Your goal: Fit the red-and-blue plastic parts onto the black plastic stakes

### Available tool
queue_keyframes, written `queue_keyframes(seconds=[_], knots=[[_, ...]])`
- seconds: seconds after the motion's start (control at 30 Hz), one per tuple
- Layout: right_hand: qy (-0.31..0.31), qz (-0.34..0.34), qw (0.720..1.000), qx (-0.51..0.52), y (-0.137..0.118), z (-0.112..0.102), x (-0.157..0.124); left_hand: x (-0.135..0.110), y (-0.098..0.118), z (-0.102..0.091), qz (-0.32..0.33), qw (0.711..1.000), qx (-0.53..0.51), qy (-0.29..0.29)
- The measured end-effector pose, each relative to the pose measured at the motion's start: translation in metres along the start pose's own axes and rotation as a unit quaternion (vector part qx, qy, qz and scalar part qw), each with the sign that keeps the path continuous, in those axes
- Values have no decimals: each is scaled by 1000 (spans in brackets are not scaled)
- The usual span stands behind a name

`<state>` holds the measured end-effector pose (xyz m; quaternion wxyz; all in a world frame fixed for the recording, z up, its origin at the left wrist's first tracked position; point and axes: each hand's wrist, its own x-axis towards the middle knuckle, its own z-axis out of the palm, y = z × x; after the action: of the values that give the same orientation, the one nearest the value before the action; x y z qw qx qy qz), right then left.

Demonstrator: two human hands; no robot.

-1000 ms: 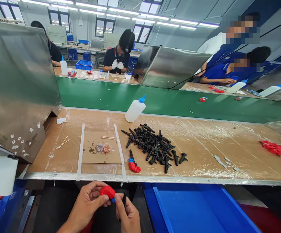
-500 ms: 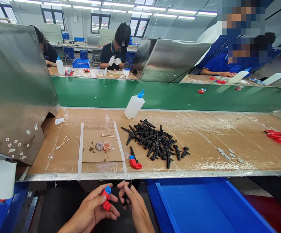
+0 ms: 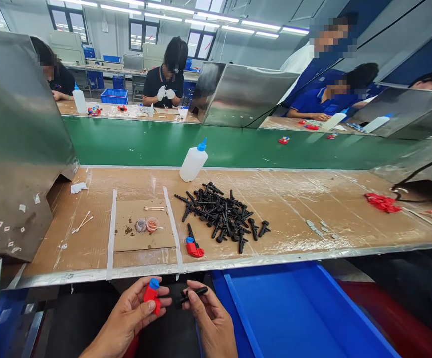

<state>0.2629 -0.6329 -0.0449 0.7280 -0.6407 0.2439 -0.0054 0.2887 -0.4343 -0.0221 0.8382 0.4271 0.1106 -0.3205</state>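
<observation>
Near the front edge of the bench point(image 3: 275, 199), I have the red piece point(image 3: 150, 294) in the left hand point(image 3: 128, 312), fingers half curled; the right hand point(image 3: 215, 320) pinches a black part point(image 3: 200, 291). A black pile point(image 3: 221, 214) lies beyond that edge.

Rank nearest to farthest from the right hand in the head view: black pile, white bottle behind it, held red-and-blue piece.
1. Red-and-blue piece, in the left hand.
2. Black pile, ahead of the right hand.
3. White bottle, behind the pile.
</observation>
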Motion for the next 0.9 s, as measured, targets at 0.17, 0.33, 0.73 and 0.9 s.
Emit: queue_keyframes(seconds=[0.17, 0.33, 0.73, 0.9], knots=[[2, 6, 999, 39, -10, 10, -6, 0, 0, 2, -1, 1000, -16, -16], [-17, 1, 1000, 13, -23, 14, -12, -3, 0, 0, -11, 998, -47, -32], [-70, -27, 996, -58, -55, 32, -13, -12, 15, 5, -11, 996, -25, -84], [-78, -34, 995, -53, -48, 32, -11, -9, 10, 0, 12, 995, -6, -100]])
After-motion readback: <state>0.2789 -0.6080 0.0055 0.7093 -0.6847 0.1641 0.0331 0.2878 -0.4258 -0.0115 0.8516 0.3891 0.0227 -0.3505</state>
